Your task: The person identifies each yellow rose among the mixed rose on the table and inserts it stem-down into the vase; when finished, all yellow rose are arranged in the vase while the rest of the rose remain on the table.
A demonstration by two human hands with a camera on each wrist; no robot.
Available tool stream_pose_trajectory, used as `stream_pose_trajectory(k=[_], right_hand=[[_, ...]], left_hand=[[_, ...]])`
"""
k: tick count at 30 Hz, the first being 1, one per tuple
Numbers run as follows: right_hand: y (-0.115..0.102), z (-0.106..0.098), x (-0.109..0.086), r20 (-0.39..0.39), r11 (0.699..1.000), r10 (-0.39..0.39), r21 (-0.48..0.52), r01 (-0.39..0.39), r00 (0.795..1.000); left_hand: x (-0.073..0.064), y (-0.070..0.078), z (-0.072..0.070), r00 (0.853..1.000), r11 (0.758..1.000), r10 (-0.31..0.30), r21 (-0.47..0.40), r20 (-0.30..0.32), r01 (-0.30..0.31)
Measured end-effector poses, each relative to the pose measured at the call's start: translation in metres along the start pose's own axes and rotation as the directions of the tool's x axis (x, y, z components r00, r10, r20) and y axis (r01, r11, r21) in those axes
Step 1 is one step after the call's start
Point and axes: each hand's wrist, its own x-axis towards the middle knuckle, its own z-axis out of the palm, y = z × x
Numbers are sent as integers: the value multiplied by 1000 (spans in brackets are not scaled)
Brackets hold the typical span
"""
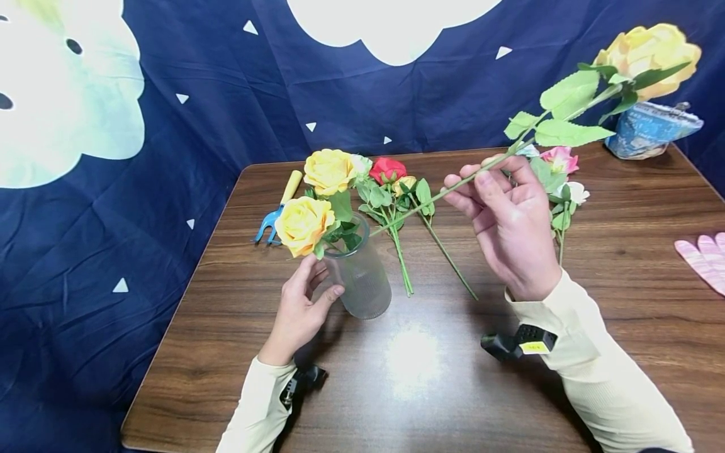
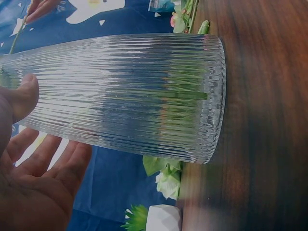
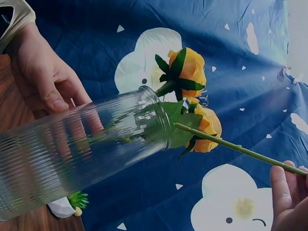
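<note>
1. Wood-grain table (image 1: 215, 314) fills the lower frame, navy curtain (image 1: 226, 75) above.
2. Your left hand (image 1: 306, 302) grips the ribbed glass vase (image 1: 365, 286), centre.
3. Your right hand (image 1: 512, 229) pinches the yellow rose (image 1: 648, 60), upper right, by its stem (image 3: 240, 148).

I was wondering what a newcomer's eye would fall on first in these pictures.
Most likely the large yellow rose at the head view's upper right, its long green stem pinched in the right hand and slanting down toward the vase. Next, perhaps, the two yellow roses at the mouth of the ribbed glass vase, left of the picture's centre, which the left hand holds.
</note>
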Motion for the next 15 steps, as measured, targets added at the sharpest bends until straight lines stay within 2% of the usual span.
stream_pose_trajectory(k=[8,15], right_hand=[[4,-1,-2,85,999,-39,27,37,996],[6,3,-4,100,997,-65,44,61,993]], left_hand=[[0,-1,0,1000,1000,4,-4,0,-4],[0,0,0,1000,1000,-6,4,2,6]])
